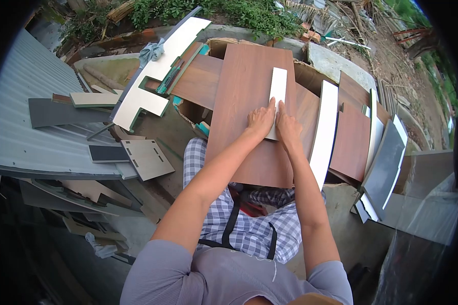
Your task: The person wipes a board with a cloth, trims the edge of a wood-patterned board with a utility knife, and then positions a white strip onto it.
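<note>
A narrow white board strip (279, 81) lies lengthwise on a large brown wood-grain panel (247, 76) in front of me. My left hand (261, 121) rests on the lower left part of the strip, its index finger stretched along it and the other fingers curled. On the strip's right side is my right hand (288, 127), with its index finger pointing forward and its thumb side close to the left hand. Both hands hold the strip against the panel; their undersides are hidden. The strip's lower end shows just below the hands.
At left, a white cut-out board (160, 68) carries a grey cloth (151, 52) and a green utility knife (169, 79). A curved white board (324, 132), brown panels (350, 137) and a dark panel (384, 168) lean at right. Offcuts lie on corrugated metal sheeting (30, 137).
</note>
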`<state>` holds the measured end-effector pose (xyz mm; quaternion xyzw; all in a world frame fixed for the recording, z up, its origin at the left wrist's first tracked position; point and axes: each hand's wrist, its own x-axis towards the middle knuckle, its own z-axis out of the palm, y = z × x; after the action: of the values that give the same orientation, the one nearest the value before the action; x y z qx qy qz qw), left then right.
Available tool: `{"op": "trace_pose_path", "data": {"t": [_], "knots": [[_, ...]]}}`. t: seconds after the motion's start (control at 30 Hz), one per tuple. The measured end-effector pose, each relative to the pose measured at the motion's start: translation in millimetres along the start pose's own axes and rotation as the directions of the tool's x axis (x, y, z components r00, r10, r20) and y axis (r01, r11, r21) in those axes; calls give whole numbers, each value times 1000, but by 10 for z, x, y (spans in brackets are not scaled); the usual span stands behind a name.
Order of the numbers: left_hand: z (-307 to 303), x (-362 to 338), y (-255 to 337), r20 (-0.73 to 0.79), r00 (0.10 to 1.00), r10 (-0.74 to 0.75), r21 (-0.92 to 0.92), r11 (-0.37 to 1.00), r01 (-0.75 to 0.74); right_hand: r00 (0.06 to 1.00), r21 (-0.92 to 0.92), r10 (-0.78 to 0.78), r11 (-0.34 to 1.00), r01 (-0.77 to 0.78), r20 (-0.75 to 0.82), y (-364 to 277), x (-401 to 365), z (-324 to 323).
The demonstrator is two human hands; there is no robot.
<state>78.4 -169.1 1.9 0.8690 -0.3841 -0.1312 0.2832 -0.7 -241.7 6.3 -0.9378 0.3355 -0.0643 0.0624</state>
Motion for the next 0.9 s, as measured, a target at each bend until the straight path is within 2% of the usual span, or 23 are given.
{"op": "trace_pose_path", "data": {"t": [0.07,0.3,0.47,0.67,0.73,0.9], "knots": [[6,261,-35,-29,999,24,65,998,-22,1000,0,4,1000,-4,4,-2,267,35],[13,1023,-167,-94,994,52,79,996,-45,999,-30,-7,1000,6,-36,-16,1025,127],[-10,1399,-217,-96,994,48,88,995,-40,999,-37,20,999,-19,36,-57,1385,114],[-25,1444,-212,-141,990,20,39,999,-14,997,3,68,998,-68,44,-57,1509,182],[-23,1451,-203,-124,992,10,26,1000,-7,990,64,142,988,-142,7,-22,1514,226],[-34,1380,-217,-147,989,25,72,997,-14,993,51,120,992,-119,-17,-59,1413,220]]}}
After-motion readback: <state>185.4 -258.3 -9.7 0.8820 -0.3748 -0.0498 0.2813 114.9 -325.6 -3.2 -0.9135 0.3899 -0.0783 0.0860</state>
